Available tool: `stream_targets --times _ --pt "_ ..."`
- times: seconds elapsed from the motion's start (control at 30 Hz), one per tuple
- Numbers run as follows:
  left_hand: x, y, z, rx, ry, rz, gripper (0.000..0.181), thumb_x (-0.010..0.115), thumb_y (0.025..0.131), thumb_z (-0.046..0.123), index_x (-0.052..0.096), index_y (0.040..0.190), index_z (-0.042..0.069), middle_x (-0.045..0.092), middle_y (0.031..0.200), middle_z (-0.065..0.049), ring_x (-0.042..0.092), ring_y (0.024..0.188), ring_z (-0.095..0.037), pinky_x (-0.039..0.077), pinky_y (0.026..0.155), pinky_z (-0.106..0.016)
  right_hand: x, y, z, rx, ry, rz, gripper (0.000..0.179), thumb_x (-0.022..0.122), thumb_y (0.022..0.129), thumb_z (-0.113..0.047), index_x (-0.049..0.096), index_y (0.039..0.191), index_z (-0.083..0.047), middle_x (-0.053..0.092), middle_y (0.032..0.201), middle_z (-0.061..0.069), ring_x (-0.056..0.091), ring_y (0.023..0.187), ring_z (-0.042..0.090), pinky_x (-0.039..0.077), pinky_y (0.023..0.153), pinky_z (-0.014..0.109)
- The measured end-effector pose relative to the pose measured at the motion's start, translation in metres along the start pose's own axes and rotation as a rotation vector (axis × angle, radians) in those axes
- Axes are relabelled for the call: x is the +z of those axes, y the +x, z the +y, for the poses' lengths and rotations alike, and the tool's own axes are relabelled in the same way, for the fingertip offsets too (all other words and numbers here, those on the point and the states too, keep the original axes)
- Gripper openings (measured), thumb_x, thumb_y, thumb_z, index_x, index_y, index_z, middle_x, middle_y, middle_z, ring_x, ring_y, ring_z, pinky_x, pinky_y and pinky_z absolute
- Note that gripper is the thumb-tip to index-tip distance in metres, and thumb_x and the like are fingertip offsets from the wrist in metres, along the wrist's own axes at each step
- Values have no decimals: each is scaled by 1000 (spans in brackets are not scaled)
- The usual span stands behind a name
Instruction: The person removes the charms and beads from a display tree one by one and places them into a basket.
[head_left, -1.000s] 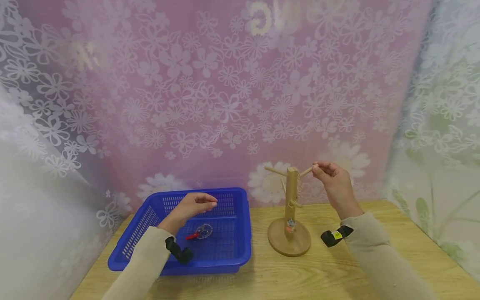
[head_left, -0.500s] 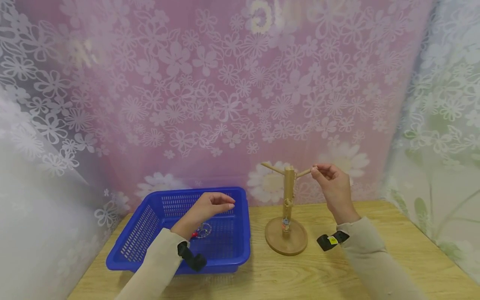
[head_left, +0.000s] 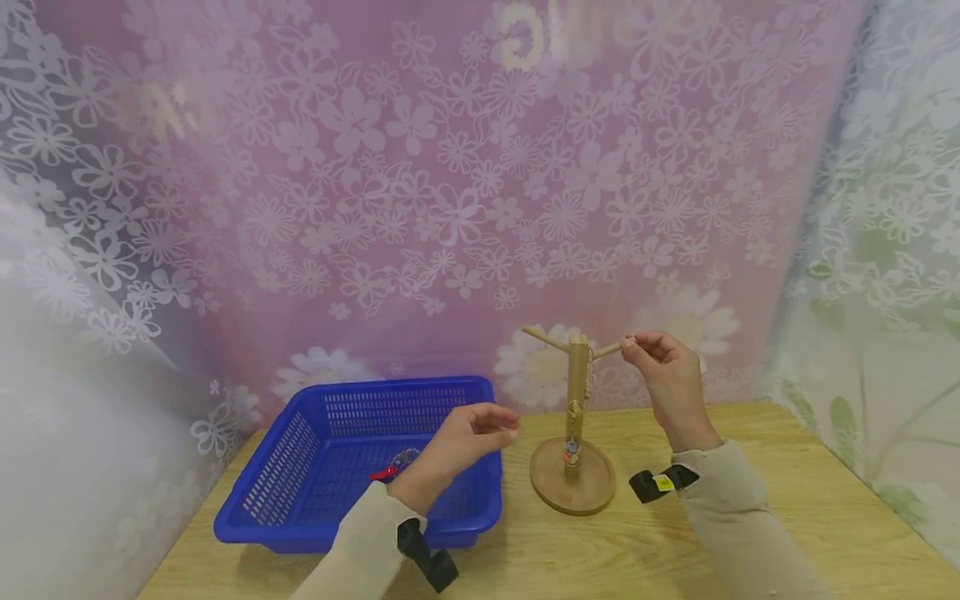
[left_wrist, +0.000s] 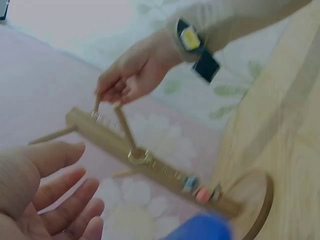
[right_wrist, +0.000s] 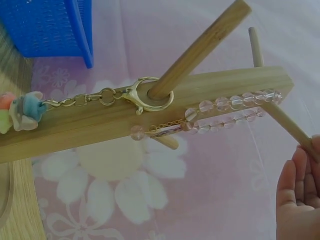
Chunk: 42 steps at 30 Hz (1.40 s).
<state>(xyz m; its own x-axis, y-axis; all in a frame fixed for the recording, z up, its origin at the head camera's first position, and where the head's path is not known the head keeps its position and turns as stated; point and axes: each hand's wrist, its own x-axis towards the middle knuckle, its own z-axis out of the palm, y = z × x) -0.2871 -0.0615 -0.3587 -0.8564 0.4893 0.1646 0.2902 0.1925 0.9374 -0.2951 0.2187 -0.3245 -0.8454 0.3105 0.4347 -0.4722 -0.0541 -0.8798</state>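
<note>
A wooden jewelry stand [head_left: 577, 375] with several pegs stands upright on its round base [head_left: 555, 492]. My right hand [head_left: 667, 379] pinches the tip of the stand's upper right peg [head_left: 608, 349]. On that peg hangs a clear pinkish beaded bracelet [right_wrist: 222, 104]. A gold clasp [right_wrist: 131, 95] loops over the front peg [right_wrist: 200, 49], its chain ending in blue and coral-coloured charms [right_wrist: 31, 111]. My left hand [head_left: 472, 437] hovers near the basket's right rim, left of the stand, its fingers loosely bent with nothing in them.
The blue plastic basket [head_left: 490, 492] sits at the left on the wood-grain table [head_left: 517, 567]. In it lie a red piece [head_left: 384, 473] and a beaded ring [head_left: 406, 457], partly hidden by my left forearm. A pink flowered sheet [head_left: 450, 208] hangs behind.
My left hand has moved right, from over the basket toward the stand. The stand has shifted and turned slightly, while my right hand stays at the peg tip.
</note>
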Motion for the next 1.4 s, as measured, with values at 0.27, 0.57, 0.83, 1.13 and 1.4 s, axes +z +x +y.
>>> stream_targets --times 0.27,0.57,0.83,1.13,1.4 --pt "36 1 8 -24 -107 91 37 67 86 8 60 121 2 62 116 -12 59 101 -24 50 83 -34 -1 1 0 14 -10 11 3 65 88 -7 65 91 -9 66 83 -10 63 76 5 50 76 15" --pt "74 1 7 -56 -202 189 49 68 82 7 52 128 1 56 125 -11 48 117 -31 42 96 -44 -1 2 -2 43 -26 -5 4 65 88 -6 63 92 -7 66 87 -10 62 77 5 49 76 14" --pt "105 5 0 -92 -246 253 51 70 80 6 53 127 1 53 126 -13 45 117 -33 42 95 -42 -2 4 -6 89 -36 -38 4 66 88 -9 63 91 -8 65 83 -9 62 76 5 50 76 15" --pt "130 10 -20 -71 -336 366 50 69 79 2 51 125 -2 53 120 -15 47 112 -33 43 90 -40 -2 4 -9 121 -27 -41 2 65 88 -8 65 91 -8 64 84 -9 61 77 6 50 75 15" --pt "144 21 -44 -68 -348 492 39 69 77 -1 56 114 1 54 110 -10 45 107 -30 41 90 -44 -1 3 -10 116 6 -40 6 65 88 -7 65 85 -11 65 80 -8 61 74 6 51 74 16"
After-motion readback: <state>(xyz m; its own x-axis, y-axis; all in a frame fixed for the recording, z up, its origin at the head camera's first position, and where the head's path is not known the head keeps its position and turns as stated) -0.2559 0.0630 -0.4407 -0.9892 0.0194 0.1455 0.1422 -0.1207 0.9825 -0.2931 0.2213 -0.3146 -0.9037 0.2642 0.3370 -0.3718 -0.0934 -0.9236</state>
